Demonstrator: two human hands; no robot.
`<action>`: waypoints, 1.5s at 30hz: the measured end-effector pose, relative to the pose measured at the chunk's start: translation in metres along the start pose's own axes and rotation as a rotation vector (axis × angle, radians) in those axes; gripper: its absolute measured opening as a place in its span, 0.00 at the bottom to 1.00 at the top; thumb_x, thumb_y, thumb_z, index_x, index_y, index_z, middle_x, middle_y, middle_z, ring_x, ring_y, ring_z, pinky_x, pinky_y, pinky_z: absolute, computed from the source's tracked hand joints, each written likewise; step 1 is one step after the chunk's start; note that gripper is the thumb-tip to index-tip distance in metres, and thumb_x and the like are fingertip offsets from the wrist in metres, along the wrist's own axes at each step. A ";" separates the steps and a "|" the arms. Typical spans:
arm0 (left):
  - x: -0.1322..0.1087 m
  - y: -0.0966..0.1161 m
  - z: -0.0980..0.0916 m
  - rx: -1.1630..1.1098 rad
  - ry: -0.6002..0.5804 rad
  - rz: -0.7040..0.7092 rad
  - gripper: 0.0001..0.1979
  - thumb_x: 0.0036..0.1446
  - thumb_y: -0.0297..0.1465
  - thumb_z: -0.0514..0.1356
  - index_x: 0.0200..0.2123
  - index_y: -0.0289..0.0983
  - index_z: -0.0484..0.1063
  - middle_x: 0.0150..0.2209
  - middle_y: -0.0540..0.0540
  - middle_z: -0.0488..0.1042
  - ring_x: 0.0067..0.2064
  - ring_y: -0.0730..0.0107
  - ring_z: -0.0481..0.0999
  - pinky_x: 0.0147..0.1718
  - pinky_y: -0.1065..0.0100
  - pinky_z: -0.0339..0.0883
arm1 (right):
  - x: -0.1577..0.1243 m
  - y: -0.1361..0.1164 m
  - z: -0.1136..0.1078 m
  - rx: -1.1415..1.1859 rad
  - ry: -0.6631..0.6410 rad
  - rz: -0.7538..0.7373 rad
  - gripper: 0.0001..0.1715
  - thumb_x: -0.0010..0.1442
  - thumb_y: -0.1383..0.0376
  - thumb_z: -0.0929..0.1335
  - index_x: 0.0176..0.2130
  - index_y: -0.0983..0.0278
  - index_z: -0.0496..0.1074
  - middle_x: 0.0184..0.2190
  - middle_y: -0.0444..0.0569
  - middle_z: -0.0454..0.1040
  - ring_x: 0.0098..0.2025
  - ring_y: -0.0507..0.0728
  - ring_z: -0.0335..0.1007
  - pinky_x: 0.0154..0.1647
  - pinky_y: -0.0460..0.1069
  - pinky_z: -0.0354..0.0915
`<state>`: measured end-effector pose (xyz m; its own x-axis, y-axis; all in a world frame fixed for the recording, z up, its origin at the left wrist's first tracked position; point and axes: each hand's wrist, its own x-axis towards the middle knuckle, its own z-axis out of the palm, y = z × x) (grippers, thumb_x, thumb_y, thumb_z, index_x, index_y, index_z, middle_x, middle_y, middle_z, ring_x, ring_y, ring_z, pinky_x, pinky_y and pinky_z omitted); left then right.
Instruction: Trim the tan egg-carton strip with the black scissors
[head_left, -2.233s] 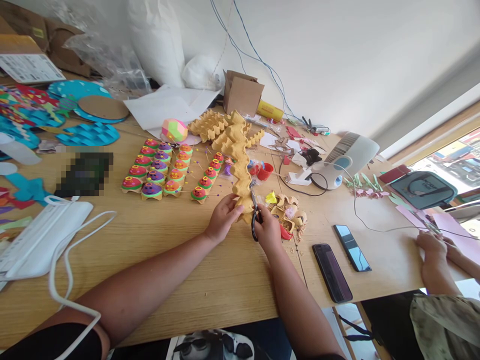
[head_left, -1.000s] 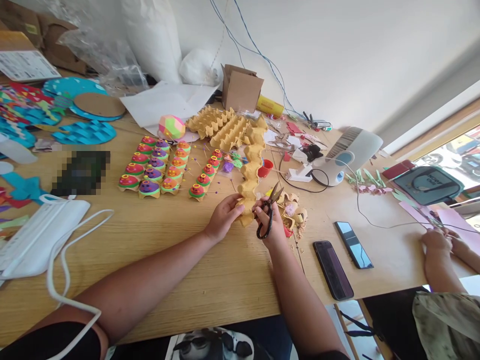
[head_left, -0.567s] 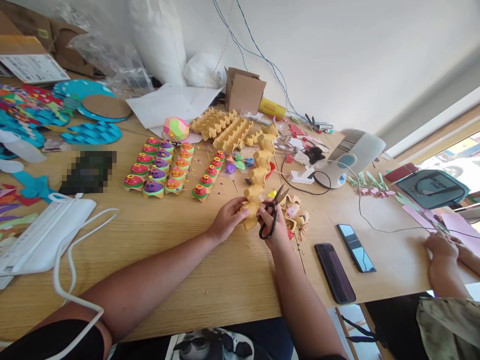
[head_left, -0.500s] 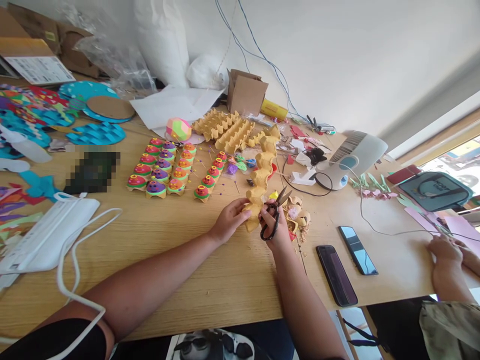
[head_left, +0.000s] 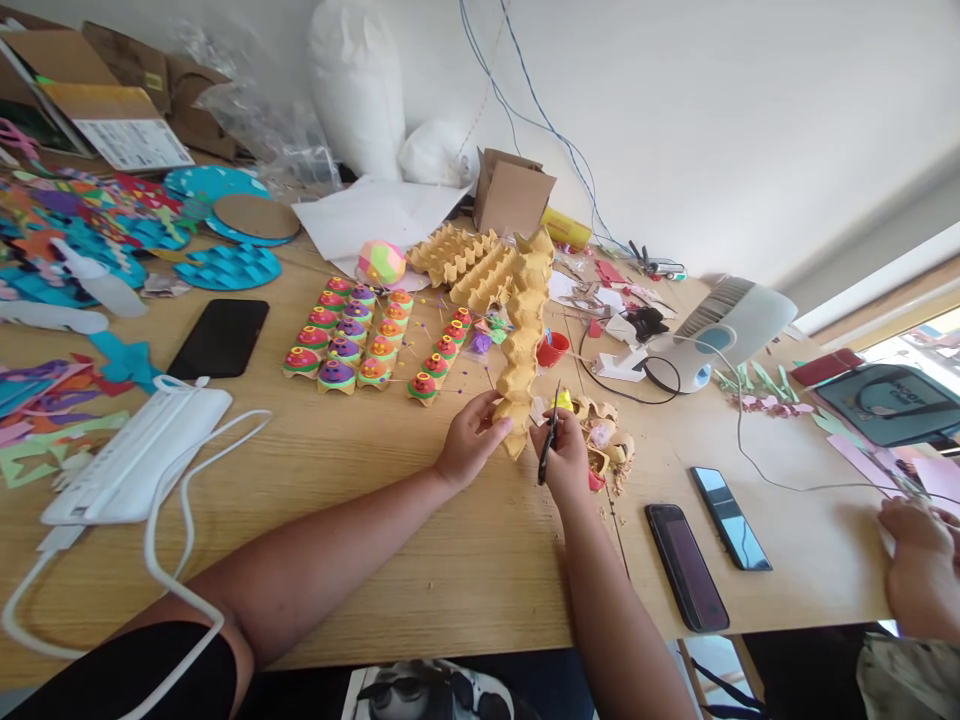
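Observation:
My left hand (head_left: 471, 440) grips the near end of a long yellow egg-carton strip (head_left: 524, 340) that rises away from me over the wooden table (head_left: 390, 520). My right hand (head_left: 568, 462) is closed on black scissors (head_left: 550, 440), held upright just right of the strip's near end. A pile of cut carton scraps (head_left: 606, 440) lies right of that hand. Rows of painted carton cups (head_left: 352, 335) stand to the left of the strip.
Two dark phones (head_left: 705, 545) lie at the right front, another phone (head_left: 218, 338) at the left. A white fan (head_left: 720, 325), a cardboard box (head_left: 513, 195), more carton trays (head_left: 465, 262), a white power strip (head_left: 139, 455) and coloured paper cutouts (head_left: 82, 240) surround the work. Another person's hand (head_left: 919, 540) rests at far right.
The scissors have swung from pointing right with blades apart to upright beside the strip. The strip has turned more upright. The camera view shifted left.

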<state>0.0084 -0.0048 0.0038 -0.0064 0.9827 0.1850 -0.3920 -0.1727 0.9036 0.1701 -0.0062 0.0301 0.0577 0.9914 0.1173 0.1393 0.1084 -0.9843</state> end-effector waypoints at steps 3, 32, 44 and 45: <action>0.000 0.001 0.000 0.015 -0.002 0.003 0.28 0.59 0.42 0.67 0.59 0.35 0.70 0.47 0.40 0.80 0.48 0.60 0.79 0.48 0.64 0.72 | -0.001 0.001 0.001 0.031 -0.030 0.016 0.21 0.53 0.62 0.76 0.44 0.58 0.68 0.31 0.39 0.70 0.33 0.53 0.67 0.40 0.50 0.63; -0.002 0.005 0.002 -0.059 -0.051 -0.027 0.25 0.58 0.42 0.67 0.54 0.35 0.74 0.53 0.39 0.80 0.53 0.56 0.80 0.50 0.60 0.73 | -0.013 -0.009 0.009 0.287 -0.058 -0.022 0.22 0.56 0.58 0.76 0.45 0.56 0.65 0.32 0.40 0.69 0.34 0.53 0.65 0.40 0.49 0.64; -0.001 0.005 0.001 -0.049 -0.053 -0.021 0.25 0.59 0.41 0.67 0.56 0.35 0.73 0.53 0.39 0.80 0.52 0.57 0.80 0.48 0.64 0.74 | -0.008 -0.012 0.006 0.239 0.003 -0.013 0.23 0.53 0.60 0.77 0.44 0.57 0.66 0.33 0.42 0.72 0.36 0.54 0.67 0.43 0.50 0.65; -0.001 0.005 0.000 -0.047 -0.056 -0.024 0.25 0.59 0.41 0.67 0.56 0.35 0.73 0.54 0.39 0.80 0.52 0.58 0.80 0.48 0.64 0.74 | -0.008 -0.012 0.006 0.272 -0.023 -0.005 0.22 0.54 0.59 0.77 0.44 0.57 0.66 0.33 0.41 0.72 0.35 0.54 0.67 0.43 0.50 0.66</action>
<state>0.0069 -0.0070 0.0078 0.0548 0.9810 0.1860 -0.4342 -0.1443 0.8892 0.1620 -0.0153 0.0400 0.0349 0.9918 0.1227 -0.1309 0.1262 -0.9833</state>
